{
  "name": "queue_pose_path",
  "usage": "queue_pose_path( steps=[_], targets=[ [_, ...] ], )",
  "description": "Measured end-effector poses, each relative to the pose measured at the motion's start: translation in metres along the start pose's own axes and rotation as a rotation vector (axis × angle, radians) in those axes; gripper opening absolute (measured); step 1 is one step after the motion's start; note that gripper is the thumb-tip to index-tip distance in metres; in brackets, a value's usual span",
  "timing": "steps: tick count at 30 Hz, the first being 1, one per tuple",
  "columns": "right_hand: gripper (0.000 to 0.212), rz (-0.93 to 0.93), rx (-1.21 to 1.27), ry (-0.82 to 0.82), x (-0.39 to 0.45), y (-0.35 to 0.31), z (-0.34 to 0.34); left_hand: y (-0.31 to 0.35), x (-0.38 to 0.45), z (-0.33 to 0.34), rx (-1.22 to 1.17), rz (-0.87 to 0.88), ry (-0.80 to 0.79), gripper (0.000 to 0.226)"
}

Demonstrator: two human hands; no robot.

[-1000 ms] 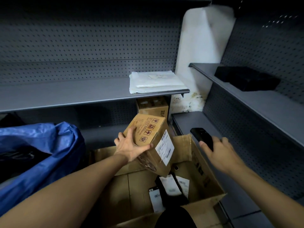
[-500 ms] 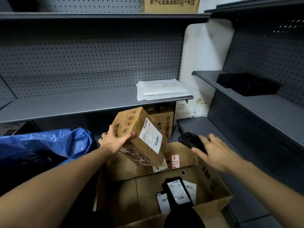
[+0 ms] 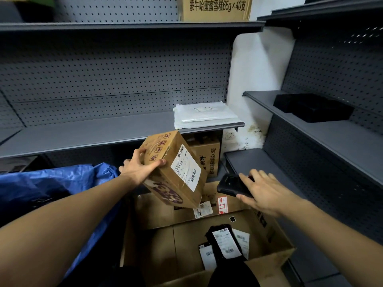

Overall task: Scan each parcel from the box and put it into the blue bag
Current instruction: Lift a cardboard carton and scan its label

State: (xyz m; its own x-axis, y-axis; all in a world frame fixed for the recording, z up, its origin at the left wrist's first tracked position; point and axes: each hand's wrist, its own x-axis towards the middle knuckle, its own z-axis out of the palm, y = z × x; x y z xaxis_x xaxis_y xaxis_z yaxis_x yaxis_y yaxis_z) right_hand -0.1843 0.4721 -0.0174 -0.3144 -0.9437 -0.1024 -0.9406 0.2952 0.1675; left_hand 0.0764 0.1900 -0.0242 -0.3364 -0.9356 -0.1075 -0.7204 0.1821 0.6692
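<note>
Cardboard parcel [image 3: 173, 168] held up in the left hand [image 3: 137, 169], thumb along the near edge, fingers wrapped behind the top corner. It sits tilted above the open box, white shipping label [image 3: 186, 167] turned toward the right side. Right hand [image 3: 264, 192] grips a black handheld scanner [image 3: 232, 185], fingers laid over its top, nose of the device pointed at the label from just beside the parcel. The two are near but apart.

I read this as the scan step for this one parcel: label presented, scanner aimed. I see no beam or screen, so I cannot tell whether the read has registered.

Below the hands, the open cardboard box [image 3: 269, 259] holds more work: a black soft parcel with a white label [image 3: 224, 240], and at least two further labels beside it, so I count several items left to scan. Flaps stand open.

Blue bag [image 3: 62, 183] lies to the left of the box, mouth facing my way, crumpled. Something dark shows inside, too dim to name, so I cannot count what is already bagged.

Outward: grey pegboard shelving all round, a white poly mailer [image 3: 205, 114] on the middle shelf, a black flat item [image 3: 313, 107] on the right shelf, a printed carton [image 3: 215, 8] up top.
</note>
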Motion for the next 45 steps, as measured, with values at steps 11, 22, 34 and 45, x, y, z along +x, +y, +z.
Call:
queue_pose_path(
  steps=[11,22,34,45],
  targets=[
    [0.038,0.069,0.768,-0.134,-0.002,-0.001,0.003,-0.01,0.008,0.002,0.005,-0.023,0.015,0.111],
    [0.048,0.231,1.033,-0.343,0.002,-0.001,0.001,-0.013,0.014,0.002,0.016,-0.003,0.003,0.117],
    [0.057,0.253,1.069,-0.441,0.005,0.0,0.006,-0.011,0.012,0.002,0.035,0.001,0.011,0.115],
    [0.049,0.35,1.152,-0.475,0.005,-0.002,0.009,-0.008,0.011,-0.003,0.045,0.026,0.023,0.117]
  ],
)
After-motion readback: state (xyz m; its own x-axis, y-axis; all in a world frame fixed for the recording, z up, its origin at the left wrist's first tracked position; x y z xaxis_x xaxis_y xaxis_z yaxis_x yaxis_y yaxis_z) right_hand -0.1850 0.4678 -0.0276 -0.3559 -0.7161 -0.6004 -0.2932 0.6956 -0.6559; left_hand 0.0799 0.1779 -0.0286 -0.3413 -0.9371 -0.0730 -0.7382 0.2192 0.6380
